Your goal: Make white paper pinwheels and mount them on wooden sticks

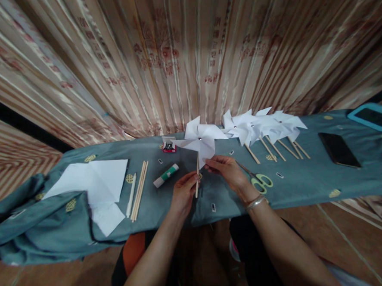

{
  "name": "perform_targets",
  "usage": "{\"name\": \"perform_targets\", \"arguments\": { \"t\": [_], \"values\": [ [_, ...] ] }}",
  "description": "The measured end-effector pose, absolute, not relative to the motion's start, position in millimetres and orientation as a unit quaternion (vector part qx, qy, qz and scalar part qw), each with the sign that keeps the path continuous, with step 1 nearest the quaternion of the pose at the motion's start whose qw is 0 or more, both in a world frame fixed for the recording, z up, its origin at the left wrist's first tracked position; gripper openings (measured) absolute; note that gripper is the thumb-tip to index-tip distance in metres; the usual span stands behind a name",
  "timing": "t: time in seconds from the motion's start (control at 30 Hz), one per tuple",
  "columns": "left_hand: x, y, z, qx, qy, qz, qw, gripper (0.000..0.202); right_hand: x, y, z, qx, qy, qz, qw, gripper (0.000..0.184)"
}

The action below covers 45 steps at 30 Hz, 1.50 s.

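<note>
White paper forms the pinwheel (206, 133) between the two hands, at the middle of the cloth-covered surface (303, 185). The left hand (182, 191) pinches its wooden stick (198, 183) between thumb and fingers; the right hand (226, 169) has its fingertips against the lower blade, though whether they grip it or only touch it I cannot tell.

Close by, scissors (261, 182) lie just beside the right wrist, crowding that side, and a glue stick (166, 176) lies near the left hand. Beyond it, an open red box (169, 145) of small metal pieces sits near the far edge. Rightward along that edge, more pinwheels (261, 125) overlap in a row, their sticks pointing toward the near edge; the held one's right blade reaches their near end in view.

Leftward lie a white pen (131, 196), loose sticks (140, 191) and paper sheets (107, 178), with bunched cloth (47, 225) filling the left end. A phone (338, 150) lies toward the right end, a blue-framed device (375, 116) at the far right corner.

Curtains (172, 53) hang close behind the far edge. Open room runs along the near edge, below the glue stick and right of the scissors.
</note>
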State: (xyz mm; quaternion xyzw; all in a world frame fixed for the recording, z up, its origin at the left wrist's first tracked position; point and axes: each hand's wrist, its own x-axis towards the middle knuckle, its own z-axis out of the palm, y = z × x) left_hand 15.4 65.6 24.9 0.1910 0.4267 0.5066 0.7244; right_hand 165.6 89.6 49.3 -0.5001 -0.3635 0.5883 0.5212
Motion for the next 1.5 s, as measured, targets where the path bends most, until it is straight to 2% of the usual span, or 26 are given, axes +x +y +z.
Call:
{"name": "perform_targets", "arguments": {
  "t": [0.33,0.5,0.6,0.7,0.83,1.1,1.5],
  "values": [
    [14,66,24,0.195,0.429,0.509,0.721,0.04,162,92,46,-0.513,-0.42,0.545,0.513,0.043],
    [12,65,24,0.194,0.436,0.503,0.72,0.042,197,98,50,-0.592,-0.426,0.387,0.564,0.047],
    [13,64,23,0.192,0.443,0.5,0.719,0.042,218,103,52,-0.629,-0.412,0.276,0.599,0.039],
    [13,63,22,0.202,0.443,0.493,0.721,0.039,230,108,51,-0.621,-0.406,0.234,0.629,0.032],
    [14,63,21,0.213,0.444,0.481,0.726,0.039,231,112,52,-0.603,-0.403,0.243,0.645,0.031],
    [16,63,20,0.212,0.451,0.486,0.718,0.039,210,104,60,-0.557,-0.416,0.388,0.605,0.035],
    [16,63,22,0.215,0.448,0.491,0.716,0.038,194,98,57,-0.533,-0.426,0.472,0.558,0.036]
  ]
}}
